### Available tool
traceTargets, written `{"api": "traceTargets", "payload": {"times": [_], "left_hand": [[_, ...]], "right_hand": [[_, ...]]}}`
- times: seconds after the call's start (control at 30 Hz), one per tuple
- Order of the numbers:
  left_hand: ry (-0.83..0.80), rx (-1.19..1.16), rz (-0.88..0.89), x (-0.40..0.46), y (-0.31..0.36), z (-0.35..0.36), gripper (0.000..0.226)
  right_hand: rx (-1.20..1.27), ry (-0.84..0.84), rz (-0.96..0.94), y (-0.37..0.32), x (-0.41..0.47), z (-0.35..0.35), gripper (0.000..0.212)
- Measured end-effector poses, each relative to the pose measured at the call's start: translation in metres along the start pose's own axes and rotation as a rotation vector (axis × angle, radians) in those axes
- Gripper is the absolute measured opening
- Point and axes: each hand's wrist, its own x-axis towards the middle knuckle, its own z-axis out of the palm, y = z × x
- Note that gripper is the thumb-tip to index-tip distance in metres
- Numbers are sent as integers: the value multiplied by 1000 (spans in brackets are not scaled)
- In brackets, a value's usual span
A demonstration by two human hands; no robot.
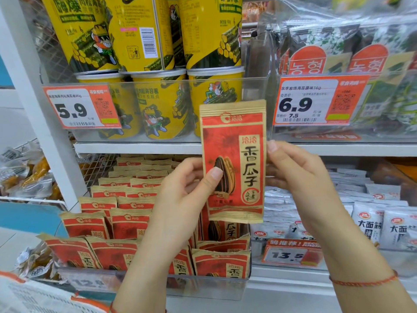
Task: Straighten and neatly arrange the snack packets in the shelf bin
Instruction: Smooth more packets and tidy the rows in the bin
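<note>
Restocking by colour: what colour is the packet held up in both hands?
Red with tan edges, the held packet, head view.

arms: bare, no sleeves | right hand [300,175]: thin red braided string bracelet [363,281] round the wrist below it | left hand [185,188]: red cord [112,309] just showing at wrist

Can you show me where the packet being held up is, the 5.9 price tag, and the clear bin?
held packet [234,159]: head view, middle of its red front.
5.9 price tag [74,107]: head view, on its white part.
clear bin [221,286]: head view, front wall.
</note>
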Motion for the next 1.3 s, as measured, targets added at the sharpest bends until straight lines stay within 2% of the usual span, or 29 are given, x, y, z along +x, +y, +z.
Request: {"api": "traceTargets", "payload": {"times": [0.2, 0.37, 0.43, 0.53, 0.8, 1.13, 1.3], "left_hand": [[-47, -153, -33, -3, 4, -2, 32], [-165, -182, -206, -1, -3, -3, 37], [-149, -193, -260, 0, -6, -2, 37], [-138, -213, -306, 2, -7, 0, 38], [-184, -250, -319, -1, -5, 3, 33], [-121, -277, -342, 1, -10, 7, 32], [-147, -304, -298, -1, -7, 6, 50]], "right_hand": [[31, -28, -39, -2, -3, 4, 28], [41, -22, -53, -8, -5, 6, 20], [22, -36, -50, -9, -4, 8, 17], [33, -13, -27, -10, -4, 11, 24], [22, 64, -75, -18, -3, 12, 25], [117, 39, -84, -18, -4, 15, 19], [121, 40, -88, -17, -5, 13, 20]]}}
